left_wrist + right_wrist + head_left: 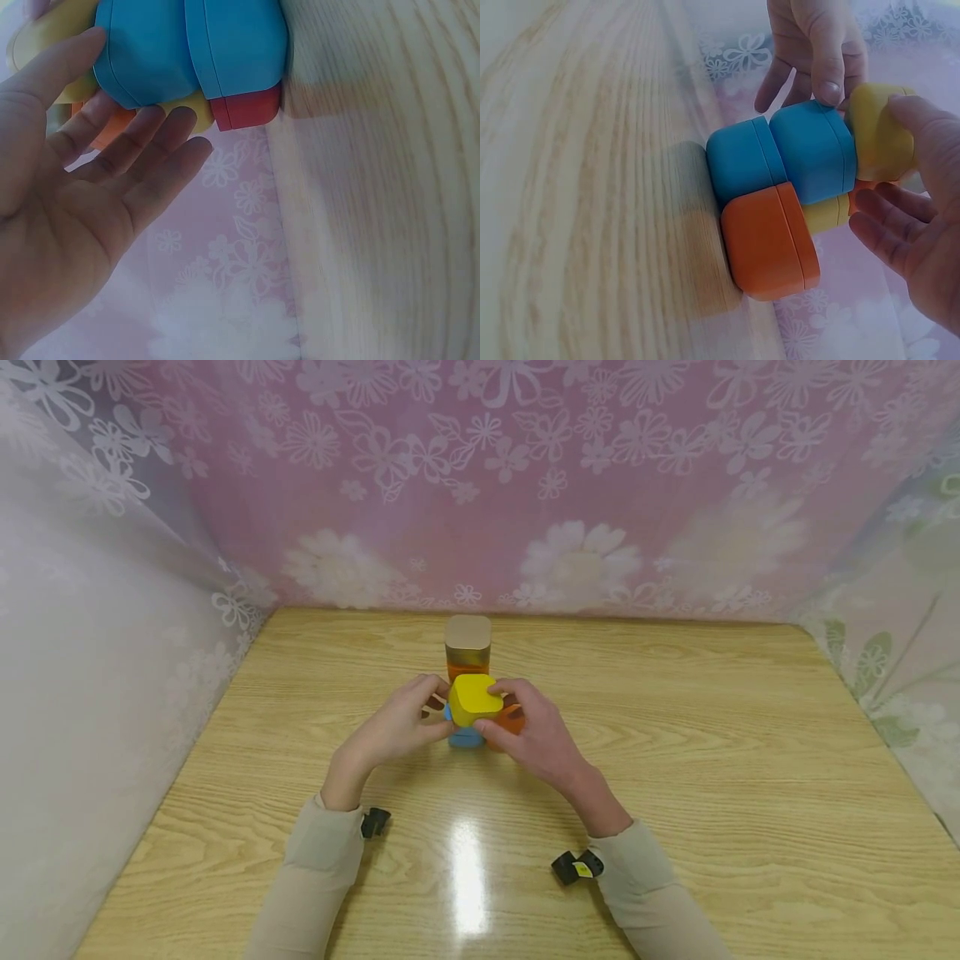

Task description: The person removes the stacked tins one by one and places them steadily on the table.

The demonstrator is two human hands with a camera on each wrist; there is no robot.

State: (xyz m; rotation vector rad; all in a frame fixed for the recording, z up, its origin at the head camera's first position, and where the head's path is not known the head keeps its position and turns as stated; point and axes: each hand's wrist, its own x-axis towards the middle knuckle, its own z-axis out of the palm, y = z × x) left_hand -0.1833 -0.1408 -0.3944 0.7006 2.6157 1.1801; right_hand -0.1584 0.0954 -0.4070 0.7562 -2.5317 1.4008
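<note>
Stacking step: both hands, left (401,722) and right (528,731), pinch the yellow box (472,697) atop blue boxes (780,157) mid-counter (712,760), tan-lidded jar (468,647) at 12 o'clock. Next likely needs squaring it, then letting go gently.

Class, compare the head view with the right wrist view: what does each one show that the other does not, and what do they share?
Only the head view shows the whole wooden table, the flowered curtain behind it, both sleeves, and a tan-lidded amber container standing behind the stack.

Only the right wrist view shows the two blue cups stacked end to end and the orange cup beside them, resting on the wood.

Both show the yellow cup on top, with the left hand and right hand at the stack.
</note>
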